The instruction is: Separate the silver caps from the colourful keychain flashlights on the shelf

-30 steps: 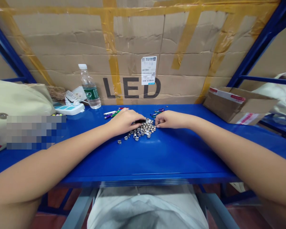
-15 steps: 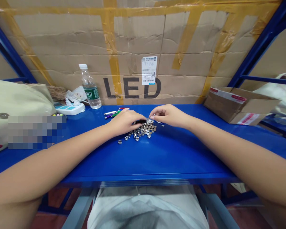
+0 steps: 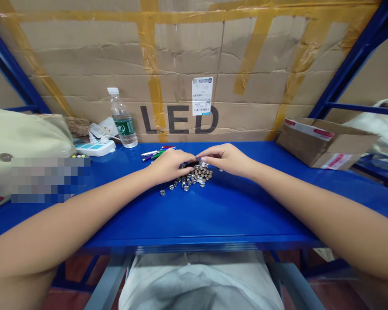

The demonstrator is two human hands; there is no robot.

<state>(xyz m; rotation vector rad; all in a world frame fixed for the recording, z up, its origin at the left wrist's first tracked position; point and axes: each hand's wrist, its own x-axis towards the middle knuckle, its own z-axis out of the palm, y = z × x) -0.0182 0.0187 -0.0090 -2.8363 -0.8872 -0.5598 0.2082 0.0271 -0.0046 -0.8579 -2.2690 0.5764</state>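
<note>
Centrally heaped metal pieces (image 3: 198, 174): lying on the blue surface (image 3: 194, 215) between both hands, glinting silver and brownish, with several spreading toward the near left.
Left hand (image 3: 170, 165): arching over the heap's left side, with the thumb and fingers closing around a dark piece (image 3: 190, 164); the thumb side is lying just above the nearest metal pieces.
Right hand (image 3: 229, 160): hovering at the heap's far right edge, bending its fingers toward the left hand, the fingertips and thumb sitting close together; whether they are pinching anything or touching the dark piece, one cannot tell.
Loose bits: one metal piece (image 3: 162, 193) is lying apart at the near left, while a pale flat bit (image 3: 221, 169) is resting just below the right hand.
Coloured sticks (image 3: 149, 153): lying beyond the left hand, showing silver, purple, green and red.
Bottle (image 3: 123, 118): standing at the back left, wearing a white cap and green label, with a power strip (image 3: 97, 148) lying beside it.
Pale bag (image 3: 29, 133): slumping along the left edge.
Cardboard box (image 3: 310, 148): sitting at the right.
LED panel (image 3: 181, 56): forming a taped cardboard backdrop.
</note>
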